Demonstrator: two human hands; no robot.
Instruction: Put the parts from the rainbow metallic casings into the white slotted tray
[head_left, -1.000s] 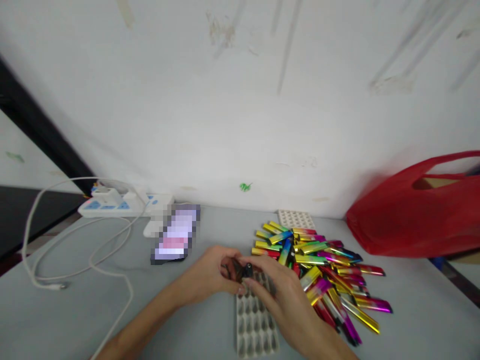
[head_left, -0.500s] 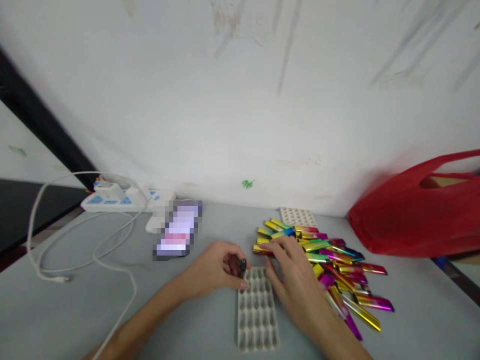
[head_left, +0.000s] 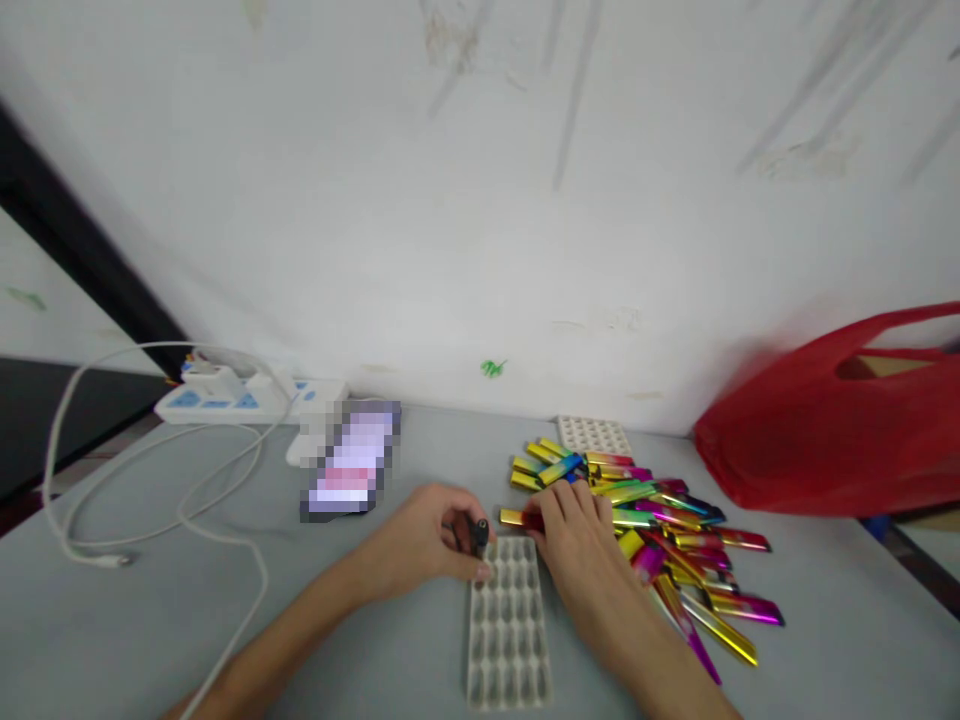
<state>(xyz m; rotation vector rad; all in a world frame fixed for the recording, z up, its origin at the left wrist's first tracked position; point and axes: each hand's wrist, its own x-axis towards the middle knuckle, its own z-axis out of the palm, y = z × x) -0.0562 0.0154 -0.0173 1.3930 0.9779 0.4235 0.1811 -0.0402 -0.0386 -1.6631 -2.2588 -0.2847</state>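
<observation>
My left hand [head_left: 439, 540] is closed round a small black cylindrical part with a round hole in its end [head_left: 481, 530], held just above the tray's far left corner. A pale tray with rows of small hollows [head_left: 510, 625] lies lengthwise on the table between my hands. At its far right, my right hand [head_left: 581, 545] grips a shiny gold-and-red flat tube [head_left: 513, 517], whose gold end sticks out to the left. Beyond and right of this hand spreads a loose pile of shiny coloured tubes [head_left: 679, 540] in gold, purple, red, green and blue.
A second pale tray [head_left: 594, 434] lies by the wall behind the pile. On the right stands a red bag [head_left: 817, 430]. To the left are a phone with a blurred screen [head_left: 356, 455], a white power strip [head_left: 247, 400] and a looping white cable [head_left: 259, 545].
My right hand has closed on the gold-and-red tube and drawn it slightly left and nearer, away from the pile. My left hand keeps its hold on the black part.
</observation>
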